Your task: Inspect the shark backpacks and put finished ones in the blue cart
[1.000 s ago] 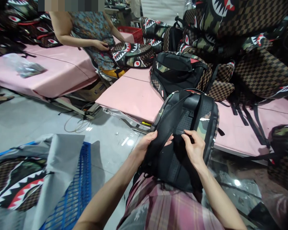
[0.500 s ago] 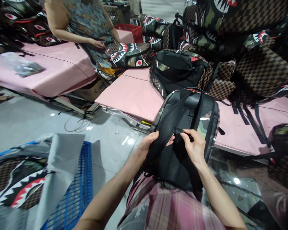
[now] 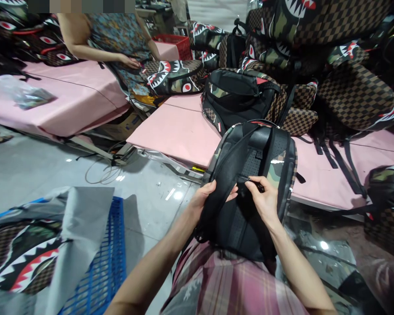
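Note:
A black backpack [image 3: 246, 236] with camouflage and checkered sides leans upright between my lap and the table edge, its back panel facing me. My left hand [image 3: 205, 197] is wrapped round one of its wide black shoulder straps [image 3: 226, 173], thumb on the near side and fingertips showing past the far edge. Just right of that strap, my right hand [image 3: 265, 197] is closed in a pinch on a small, thin dark piece by the strap's edge. Its kind is too small and dark to make out. The other shoulder strap [image 3: 277, 146] hangs behind my right hand.
Pink-covered tables [image 3: 177, 127] run ahead, with another black backpack [image 3: 239, 96] and piled checkered bags [image 3: 354, 96] on the right. Across the table stands a person [image 3: 118, 48] beside a shark-mouth bag [image 3: 175, 76]. At lower left, a blue crate [image 3: 110, 249] holds a bag and grey sheeting.
The whole view has shifted slightly. My left hand keeps its grip on the strap, and my right hand stays pinched beside it, with the small dark piece moved only slightly.

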Available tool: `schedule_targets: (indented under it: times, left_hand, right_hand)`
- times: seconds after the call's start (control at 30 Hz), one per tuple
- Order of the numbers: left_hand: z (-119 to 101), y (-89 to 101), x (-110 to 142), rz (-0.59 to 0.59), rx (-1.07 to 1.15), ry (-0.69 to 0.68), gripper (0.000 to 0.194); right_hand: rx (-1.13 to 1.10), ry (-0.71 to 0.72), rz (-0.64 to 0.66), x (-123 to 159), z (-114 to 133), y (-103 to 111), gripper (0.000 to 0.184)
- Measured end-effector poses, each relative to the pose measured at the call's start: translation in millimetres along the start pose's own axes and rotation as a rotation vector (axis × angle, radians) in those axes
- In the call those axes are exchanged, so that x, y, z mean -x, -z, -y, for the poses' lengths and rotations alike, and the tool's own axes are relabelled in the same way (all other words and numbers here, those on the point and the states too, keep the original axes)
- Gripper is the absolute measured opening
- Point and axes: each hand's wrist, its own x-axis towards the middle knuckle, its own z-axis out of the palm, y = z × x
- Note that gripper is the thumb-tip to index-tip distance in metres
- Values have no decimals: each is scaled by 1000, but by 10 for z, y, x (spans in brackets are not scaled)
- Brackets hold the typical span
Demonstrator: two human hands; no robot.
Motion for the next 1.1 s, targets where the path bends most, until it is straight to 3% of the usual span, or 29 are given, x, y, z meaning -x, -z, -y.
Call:
schedule_targets:
  times: [0.17,0.4,0.6,0.83,1.03,1.1]
  left_hand:
    - [4,-37,10,-41,28,32,27]
    - [17,-31,4,-11,-1,55,31]
    - [23,-6,-9,7,31,71,32]
    - [23,-14,-21,-50,51,77,32]
    - [32,2,-31,1,19,44,30]
    - [33,13,-35,10,0,58,30]
  right_hand:
    - [49,101,-57,11,3,-36,16]
    - [-162,-25,-17,2,-30,-28,16]
    - [-46,95,-10,53,-28,0,11]
    - [20,314,-9,78,14,-21,7]
    - [-55,110,9,78,-30,15,10]
    - [-39,119,24,81,-31,30,11]
